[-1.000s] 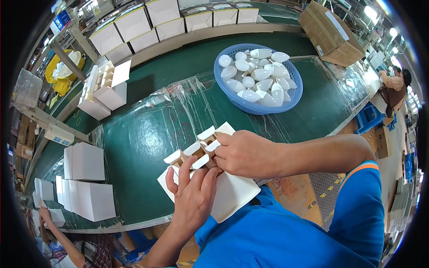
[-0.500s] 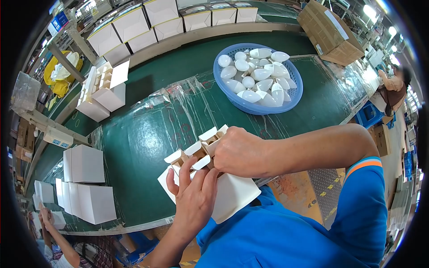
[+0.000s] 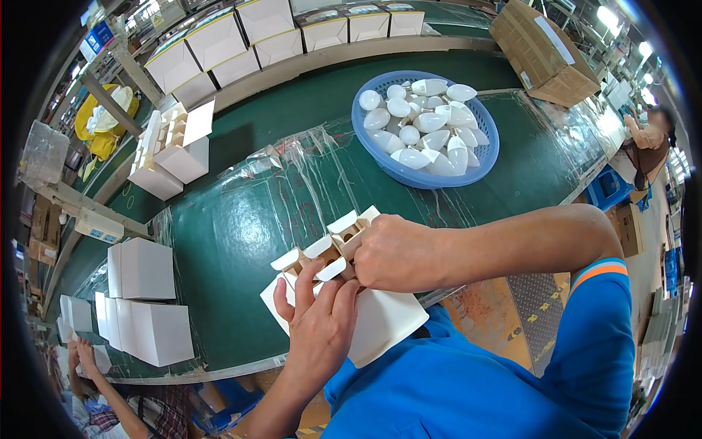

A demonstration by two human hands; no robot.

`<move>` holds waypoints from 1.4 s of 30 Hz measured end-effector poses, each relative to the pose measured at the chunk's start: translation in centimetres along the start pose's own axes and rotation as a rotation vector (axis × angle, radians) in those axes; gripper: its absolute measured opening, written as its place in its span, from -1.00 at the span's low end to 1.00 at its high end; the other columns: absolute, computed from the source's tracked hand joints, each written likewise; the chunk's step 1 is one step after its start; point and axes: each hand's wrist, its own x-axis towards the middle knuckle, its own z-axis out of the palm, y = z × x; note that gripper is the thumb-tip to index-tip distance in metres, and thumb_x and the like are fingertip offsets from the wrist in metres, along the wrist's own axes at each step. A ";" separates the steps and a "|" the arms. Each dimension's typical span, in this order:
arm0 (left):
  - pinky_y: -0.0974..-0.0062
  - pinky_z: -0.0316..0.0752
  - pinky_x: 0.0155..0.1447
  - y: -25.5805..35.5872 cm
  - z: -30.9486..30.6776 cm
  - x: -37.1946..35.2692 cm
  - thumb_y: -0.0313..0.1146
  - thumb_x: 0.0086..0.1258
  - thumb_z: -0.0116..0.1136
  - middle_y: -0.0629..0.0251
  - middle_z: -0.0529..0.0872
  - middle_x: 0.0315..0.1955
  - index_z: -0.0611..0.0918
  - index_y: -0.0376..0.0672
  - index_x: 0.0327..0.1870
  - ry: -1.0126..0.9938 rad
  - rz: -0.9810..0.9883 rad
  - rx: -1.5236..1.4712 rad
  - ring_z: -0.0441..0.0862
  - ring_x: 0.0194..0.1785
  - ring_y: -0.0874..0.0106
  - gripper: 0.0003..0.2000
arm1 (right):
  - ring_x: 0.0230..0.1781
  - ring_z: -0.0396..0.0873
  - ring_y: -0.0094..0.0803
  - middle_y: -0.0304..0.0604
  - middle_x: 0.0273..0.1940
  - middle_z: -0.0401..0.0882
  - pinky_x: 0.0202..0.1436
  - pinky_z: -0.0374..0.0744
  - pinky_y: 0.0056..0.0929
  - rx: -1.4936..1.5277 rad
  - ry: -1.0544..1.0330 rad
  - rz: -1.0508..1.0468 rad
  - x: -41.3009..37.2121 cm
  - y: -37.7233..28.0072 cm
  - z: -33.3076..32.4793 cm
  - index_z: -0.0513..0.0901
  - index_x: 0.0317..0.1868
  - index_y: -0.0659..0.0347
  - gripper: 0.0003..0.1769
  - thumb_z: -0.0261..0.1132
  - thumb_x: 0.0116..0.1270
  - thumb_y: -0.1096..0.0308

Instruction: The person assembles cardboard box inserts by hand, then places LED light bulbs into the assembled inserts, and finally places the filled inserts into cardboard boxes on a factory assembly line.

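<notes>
A white box (image 3: pixel 387 322) stands with its lid flap towards my body and small white cartons (image 3: pixel 333 249) in it, their top flaps raised. My left hand (image 3: pixel 322 314) lies over the near cartons, its outer fingers spread and the others bent onto the flaps. Closed like a fist, my right hand (image 3: pixel 395 252) reaches into the right end of the cartons. Its fingertips are hidden, and what they hold cannot be made out. Beyond both hands, a blue plastic basket (image 3: pixel 365 150) holds many white light bulbs (image 3: pixel 435 139).
Closed white boxes (image 3: pixel 153 333) stand at the left, with an opened box of cartons (image 3: pixel 172 154) farther back. More boxes (image 3: pixel 325 33) line the rear shelf. A brown cardboard box (image 3: pixel 545 55) sits back right. One person (image 3: pixel 647 146) is at far right; another person's hands (image 3: pixel 84 358) are lower left.
My hands hold nearly the same pose at the cartons. At lower left, the other person's hands have shifted slightly. The whole view has moved a little.
</notes>
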 end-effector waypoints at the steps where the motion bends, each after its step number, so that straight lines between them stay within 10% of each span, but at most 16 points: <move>1: -0.01 -0.27 0.46 0.0 0.0 0.0 -0.42 0.27 0.21 0.44 0.61 -0.24 0.65 -0.05 -0.08 -0.003 0.001 0.000 0.42 0.29 0.24 -0.80 | -0.41 0.68 -0.34 -0.20 -0.57 0.62 -0.41 0.62 -0.37 0.003 0.000 -0.002 -0.1 -0.1 -0.2 0.71 -0.57 0.18 -0.91 0.29 -0.09 0.38; 25: -0.02 -0.30 0.48 0.2 0.5 -0.2 -0.44 0.30 0.15 0.42 0.63 -0.22 0.65 -0.06 -0.08 0.004 -0.006 0.022 0.38 0.33 0.24 -0.80 | -0.39 0.71 -0.26 -0.19 -0.49 0.70 -0.40 0.63 -0.28 -0.036 -0.225 0.007 0.2 -0.3 -1.5 0.75 -0.46 0.14 -0.87 0.27 0.07 0.37; 37: -0.02 -0.30 0.48 0.2 0.5 0.0 -0.44 0.27 0.17 0.45 0.63 -0.21 0.66 -0.03 -0.08 -0.001 -0.019 0.005 0.39 0.32 0.27 -0.79 | -0.51 0.67 -0.30 -0.13 -0.58 0.59 -0.48 0.56 -0.38 -0.036 0.005 0.139 -3.3 0.2 -8.0 0.60 -0.36 0.20 -0.89 0.26 0.12 0.36; 42: -0.02 -0.30 0.48 0.3 0.6 0.0 -0.45 0.25 0.17 0.46 0.62 -0.23 0.65 -0.03 -0.09 0.019 -0.003 0.032 0.40 0.31 0.27 -0.79 | -0.33 0.69 -0.14 0.00 -0.30 0.71 -0.22 0.60 -0.32 0.132 0.415 0.604 -7.8 5.5 -9.1 0.74 -0.11 0.12 -0.72 0.34 0.16 0.28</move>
